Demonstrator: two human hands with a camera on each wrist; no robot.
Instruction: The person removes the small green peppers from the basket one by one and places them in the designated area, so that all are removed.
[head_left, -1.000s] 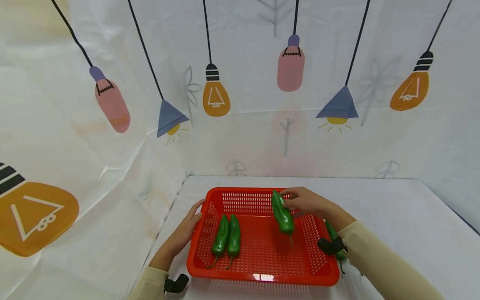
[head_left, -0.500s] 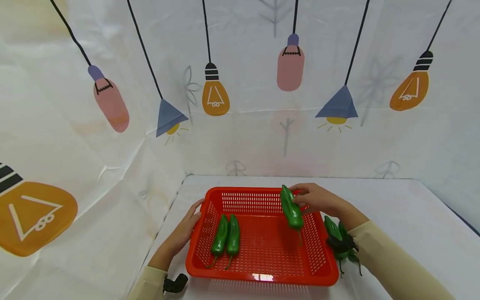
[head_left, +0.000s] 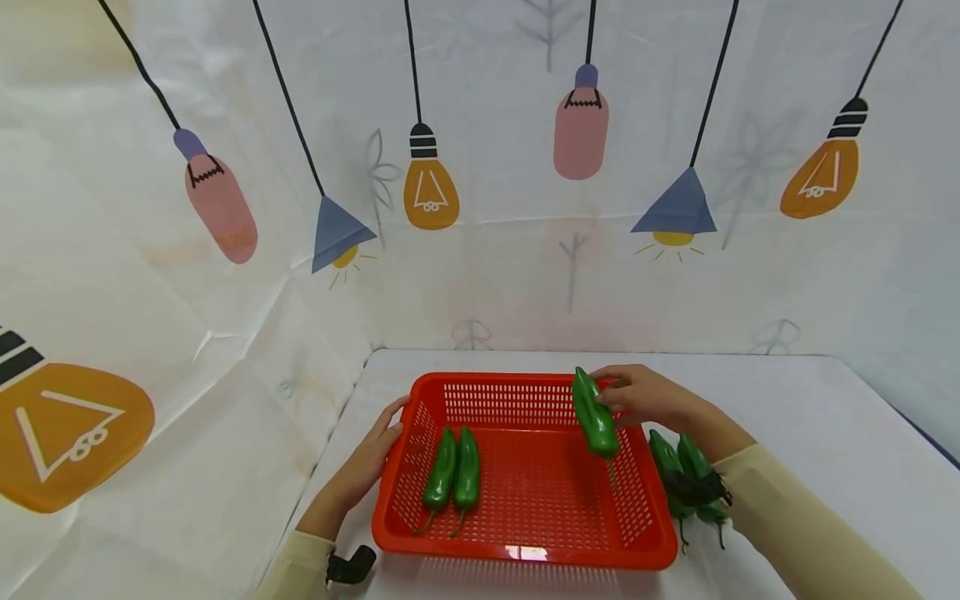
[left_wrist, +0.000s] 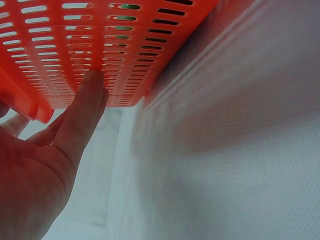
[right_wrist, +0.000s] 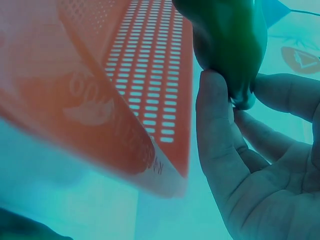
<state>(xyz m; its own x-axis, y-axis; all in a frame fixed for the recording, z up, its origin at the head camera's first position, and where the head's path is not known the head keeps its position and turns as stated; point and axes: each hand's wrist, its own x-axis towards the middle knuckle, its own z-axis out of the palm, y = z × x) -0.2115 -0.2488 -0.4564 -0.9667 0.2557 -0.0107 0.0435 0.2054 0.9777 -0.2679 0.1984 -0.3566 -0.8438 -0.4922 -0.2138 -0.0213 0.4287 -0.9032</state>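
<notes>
A red plastic basket [head_left: 525,554] stands on the white table, with two long green chili peppers [head_left: 440,471] lying side by side in its left part. My left hand [head_left: 367,458] rests against the basket's left side; in the left wrist view its fairly straight fingers [left_wrist: 82,110] touch the slotted outer wall below the rim. Over the basket's right back corner, my right hand [head_left: 648,396] holds another green chili pepper [head_left: 595,414] tilted, tip up and stem down. Seen from the right wrist, fingers and thumb pinch one end of this pepper [right_wrist: 230,40].
Two more green chili peppers [head_left: 693,454] lie on the table just outside the basket's right wall, partly hidden by the right wrist strap [head_left: 693,487]. A white cloth wall [head_left: 487,275] printed with hanging lamps rises behind the table [head_left: 810,417] and along its left side.
My right hand has moved right with the pepper, from above the basket's interior toward its right back corner. More of the peppers outside shows now. The left hand and basket stay put.
</notes>
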